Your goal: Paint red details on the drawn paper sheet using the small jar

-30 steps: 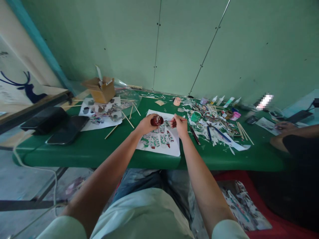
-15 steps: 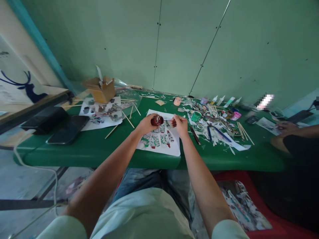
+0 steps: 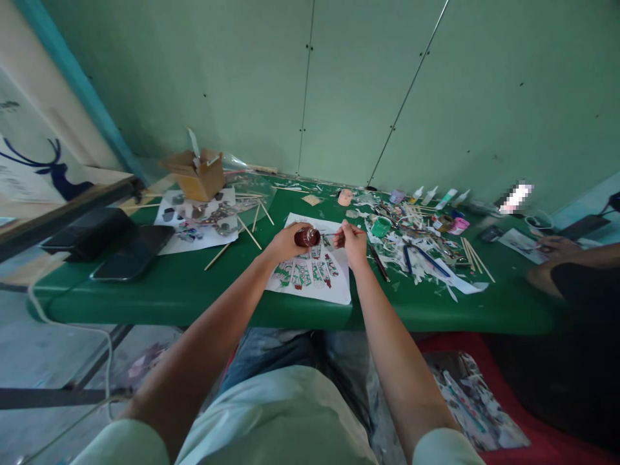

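My left hand [image 3: 283,245] is wrapped round a small jar of dark red paint [image 3: 306,237], tipped so that its mouth faces right. Between the closed fingers of my right hand [image 3: 353,243] is a thin stick-like tool [image 3: 328,234]; whether it is a brush or a plain stick I cannot tell. Its far end is at the jar's mouth. Under both hands lies a white sheet of paper [image 3: 334,294]. On the sheet are several narrow pieces [image 3: 301,274] patterned in green and white, some with dark red ends.
Right of the sheet, paper scraps [image 3: 416,265], dark pens [image 3: 378,262], a green paint pot [image 3: 380,226] and small bottles [image 3: 445,199] crowd the green table [image 3: 194,300]. Leftward are wooden sticks [image 3: 249,233], a cardboard box [image 3: 201,181] and a phone [image 3: 133,252]. A co-worker's arm [image 3: 571,261] rests at far right.
The jar has shifted slightly right and its mouth has turned more toward my right hand. My right hand has moved a little right, with the thin tool now lying level at the mouth.
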Demonstrator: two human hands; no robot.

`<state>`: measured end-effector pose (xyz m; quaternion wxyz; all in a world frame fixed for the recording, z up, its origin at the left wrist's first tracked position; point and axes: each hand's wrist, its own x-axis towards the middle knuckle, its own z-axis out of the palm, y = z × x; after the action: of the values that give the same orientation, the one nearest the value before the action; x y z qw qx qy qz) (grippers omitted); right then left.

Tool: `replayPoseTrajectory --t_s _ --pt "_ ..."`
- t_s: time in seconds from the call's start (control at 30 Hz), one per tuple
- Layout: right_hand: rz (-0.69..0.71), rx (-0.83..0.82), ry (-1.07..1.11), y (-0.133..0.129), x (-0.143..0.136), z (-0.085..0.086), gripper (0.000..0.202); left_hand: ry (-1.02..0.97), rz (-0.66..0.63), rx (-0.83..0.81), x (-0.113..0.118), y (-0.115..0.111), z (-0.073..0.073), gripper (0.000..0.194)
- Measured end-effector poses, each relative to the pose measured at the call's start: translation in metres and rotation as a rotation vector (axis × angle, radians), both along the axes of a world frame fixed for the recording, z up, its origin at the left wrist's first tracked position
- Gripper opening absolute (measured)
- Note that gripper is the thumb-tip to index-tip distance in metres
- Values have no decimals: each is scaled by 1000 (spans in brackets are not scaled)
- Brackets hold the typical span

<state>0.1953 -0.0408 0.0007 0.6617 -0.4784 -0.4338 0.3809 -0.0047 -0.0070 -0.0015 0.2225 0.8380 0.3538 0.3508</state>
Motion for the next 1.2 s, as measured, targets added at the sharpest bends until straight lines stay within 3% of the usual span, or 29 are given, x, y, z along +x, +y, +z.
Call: replayPoseTrajectory --t_s 0.47,0.8,1.0,1.2 --pt "33 15 -117 -2 -1 0 43 14 34 -44 1 -3 3 62" --pt "62 69 -87 -4 -2 2 43 7 37 -41 1 -3 3 61" --pt "-54 -30 -92 0 1 -1 43 31 76 -41 1 -2 3 61" --pt "15 -197 -222 -1 0 -5 44 50 163 -65 1 -5 6 57"
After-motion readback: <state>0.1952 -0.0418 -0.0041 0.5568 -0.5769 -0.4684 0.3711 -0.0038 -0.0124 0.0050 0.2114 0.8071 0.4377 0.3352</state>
